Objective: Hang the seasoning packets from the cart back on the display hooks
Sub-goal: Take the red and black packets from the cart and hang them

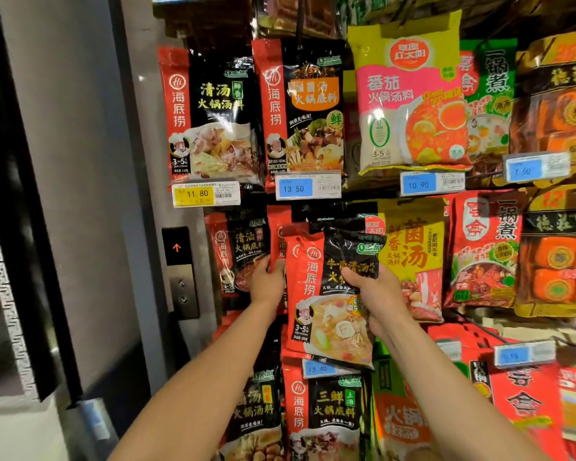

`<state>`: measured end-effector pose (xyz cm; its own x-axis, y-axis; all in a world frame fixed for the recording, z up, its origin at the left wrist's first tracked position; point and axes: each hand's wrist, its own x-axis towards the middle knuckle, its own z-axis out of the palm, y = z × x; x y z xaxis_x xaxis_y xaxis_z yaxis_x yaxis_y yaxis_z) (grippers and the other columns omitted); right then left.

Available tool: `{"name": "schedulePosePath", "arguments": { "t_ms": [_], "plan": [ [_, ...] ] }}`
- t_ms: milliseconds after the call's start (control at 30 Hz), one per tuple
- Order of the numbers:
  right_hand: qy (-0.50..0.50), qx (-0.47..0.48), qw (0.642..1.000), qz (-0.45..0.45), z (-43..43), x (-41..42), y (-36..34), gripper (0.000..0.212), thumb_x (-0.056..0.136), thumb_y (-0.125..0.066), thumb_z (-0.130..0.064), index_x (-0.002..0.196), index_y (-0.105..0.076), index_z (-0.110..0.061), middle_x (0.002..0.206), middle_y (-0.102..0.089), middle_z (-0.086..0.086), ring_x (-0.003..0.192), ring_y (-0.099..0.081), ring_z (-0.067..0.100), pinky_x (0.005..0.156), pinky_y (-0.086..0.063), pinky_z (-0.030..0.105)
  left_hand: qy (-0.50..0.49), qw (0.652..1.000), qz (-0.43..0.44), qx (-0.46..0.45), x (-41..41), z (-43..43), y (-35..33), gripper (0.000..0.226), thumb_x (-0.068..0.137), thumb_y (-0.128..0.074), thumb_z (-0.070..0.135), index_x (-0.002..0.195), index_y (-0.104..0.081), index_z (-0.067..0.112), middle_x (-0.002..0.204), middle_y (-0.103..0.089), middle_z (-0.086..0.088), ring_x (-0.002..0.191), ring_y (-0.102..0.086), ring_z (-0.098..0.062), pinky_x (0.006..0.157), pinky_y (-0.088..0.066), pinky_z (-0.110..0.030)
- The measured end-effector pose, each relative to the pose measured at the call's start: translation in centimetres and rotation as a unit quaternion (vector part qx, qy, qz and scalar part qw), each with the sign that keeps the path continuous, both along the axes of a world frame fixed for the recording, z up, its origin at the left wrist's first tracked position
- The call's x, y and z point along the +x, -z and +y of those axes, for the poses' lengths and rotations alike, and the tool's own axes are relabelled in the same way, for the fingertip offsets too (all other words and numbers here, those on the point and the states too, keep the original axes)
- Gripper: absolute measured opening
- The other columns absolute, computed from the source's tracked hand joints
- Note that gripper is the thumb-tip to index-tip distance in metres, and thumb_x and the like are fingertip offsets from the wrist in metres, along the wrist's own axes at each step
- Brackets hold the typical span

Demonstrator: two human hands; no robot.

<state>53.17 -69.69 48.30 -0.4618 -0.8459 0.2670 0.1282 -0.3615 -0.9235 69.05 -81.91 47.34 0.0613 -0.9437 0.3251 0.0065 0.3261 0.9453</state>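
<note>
Elevator panel (180, 271) left of hanging packets (326, 294).

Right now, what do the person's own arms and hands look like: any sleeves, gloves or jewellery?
Both forearms are bare as far as the picture shows, with no sleeves in view. The left hand and right hand wear no gloves, and no watch, ring or bracelet shows.

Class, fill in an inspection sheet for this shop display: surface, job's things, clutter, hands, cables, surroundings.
Surface: display rack crowded with hanging packets.
Job's things: red-and-black seasoning packet held up against the middle row; cart not in view.
Clutter: price tags below the rows.
Hands: left hand grips the hung packets behind; right hand grips the held packet.
Cables: nothing seen.
Surroundings: lift call panel, up arrow lit, on the grey wall.
</note>
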Motion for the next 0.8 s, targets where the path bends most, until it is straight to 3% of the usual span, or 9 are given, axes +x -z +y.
{"name": "schedulePosePath", "arguments": {
  "t_ms": [100, 167, 233, 300, 367, 500, 633, 800],
  "plan": [
    [-0.007, -0.005, 1.0, -0.001, 0.4, 0.2, 0.0, 0.018, 0.094, -0.071, -0.006, 0.103, -0.072, -0.022, 0.095, -0.08, -0.002, 0.097, -0.075, 0.025, 0.091, -0.059, 0.052, -0.072, 0.994, 0.028, -0.073, 0.5, 1.6, 0.0, 0.032, 0.105, -0.055, 0.04, 0.136, -0.059, 0.031, 0.139, -0.054, 0.002, 0.127, -0.054, -0.016, 0.109, -0.045, -0.041],
    [-0.018, -0.008, 1.0, 0.001, 0.9, 0.3, -0.1, 0.019, 0.093, -0.072, -0.006, 0.105, -0.072, -0.022, 0.099, -0.08, 0.0, 0.099, -0.074, 0.025, 0.094, -0.058, 0.053, -0.041, 0.991, 0.073, -0.106, 0.8, 3.3, -0.4, 0.022, 0.105, -0.056, 0.039, 0.125, -0.061, 0.031, 0.128, -0.061, 0.005, 0.114, -0.062, -0.01, 0.1, -0.051, -0.035],
    [-0.031, -0.01, 0.999, 0.004, 1.5, 0.4, -0.4, 0.021, 0.093, -0.073, -0.006, 0.107, -0.072, -0.021, 0.102, -0.08, 0.001, 0.1, -0.074, 0.026, 0.094, -0.058, 0.053, 0.074, 0.988, 0.115, -0.071, 0.9, 4.9, -1.0, 0.03, 0.105, -0.053, 0.043, 0.127, -0.062, 0.024, 0.118, -0.071, -0.001, 0.102, -0.071, -0.015, 0.084, -0.058, -0.031],
    [-0.041, -0.012, 0.999, 0.01, 2.1, 0.5, -0.5, 0.023, 0.092, -0.073, -0.004, 0.108, -0.072, -0.02, 0.104, -0.079, 0.002, 0.101, -0.074, 0.027, 0.094, -0.057, 0.053, 0.132, 0.983, 0.116, -0.054, 0.9, 5.8, -1.8, 0.034, 0.107, -0.049, 0.045, 0.124, -0.065, 0.021, 0.112, -0.075, -0.008, 0.095, -0.074, -0.019, 0.084, -0.06, -0.037],
    [-0.042, -0.011, 0.999, 0.013, 2.8, 0.5, -0.5, 0.024, 0.093, -0.072, -0.003, 0.107, -0.071, -0.021, 0.104, -0.079, 0.002, 0.1, -0.074, 0.026, 0.091, -0.058, 0.05, 0.147, 0.979, 0.126, -0.058, 1.0, 6.5, -2.6, 0.032, 0.107, -0.049, 0.043, 0.12, -0.067, 0.019, 0.107, -0.076, -0.008, 0.092, -0.073, -0.021, 0.086, -0.058, -0.041],
    [-0.029, -0.016, 0.999, 0.026, 4.0, 0.6, -0.4, 0.024, 0.093, -0.071, -0.002, 0.105, -0.071, -0.022, 0.1, -0.079, -0.002, 0.095, -0.074, 0.02, 0.076, -0.057, 0.036, 0.166, 0.976, 0.126, -0.062, 1.1, 7.9, -3.8, 0.022, 0.105, -0.057, 0.035, 0.118, -0.065, 0.019, 0.093, -0.075, -0.002, 0.083, -0.073, -0.018, 0.076, -0.058, -0.035],
    [-0.023, -0.018, 0.999, 0.039, 5.2, 0.7, -0.5, 0.023, 0.093, -0.071, -0.001, 0.106, -0.071, -0.019, 0.098, -0.079, -0.003, 0.085, -0.075, 0.012, 0.064, -0.053, 0.027, 0.164, 0.978, 0.12, -0.047, 1.3, 9.2, -4.7, 0.03, 0.1, -0.063, 0.045, 0.114, -0.061, 0.019, 0.089, -0.077, -0.001, 0.081, -0.076, -0.02, 0.072, -0.058, -0.033],
    [-0.021, -0.016, 0.999, 0.044, 6.0, 1.1, -0.7, 0.024, 0.092, -0.071, 0.0, 0.103, -0.071, -0.021, 0.096, -0.079, -0.004, 0.091, -0.074, 0.016, 0.071, -0.055, 0.032, 0.135, 0.981, 0.129, -0.053, 1.5, 9.9, -5.4, 0.031, 0.097, -0.068, 0.044, 0.113, -0.063, 0.019, 0.089, -0.079, -0.002, 0.077, -0.077, -0.018, 0.063, -0.059, -0.028]
  ]
}}
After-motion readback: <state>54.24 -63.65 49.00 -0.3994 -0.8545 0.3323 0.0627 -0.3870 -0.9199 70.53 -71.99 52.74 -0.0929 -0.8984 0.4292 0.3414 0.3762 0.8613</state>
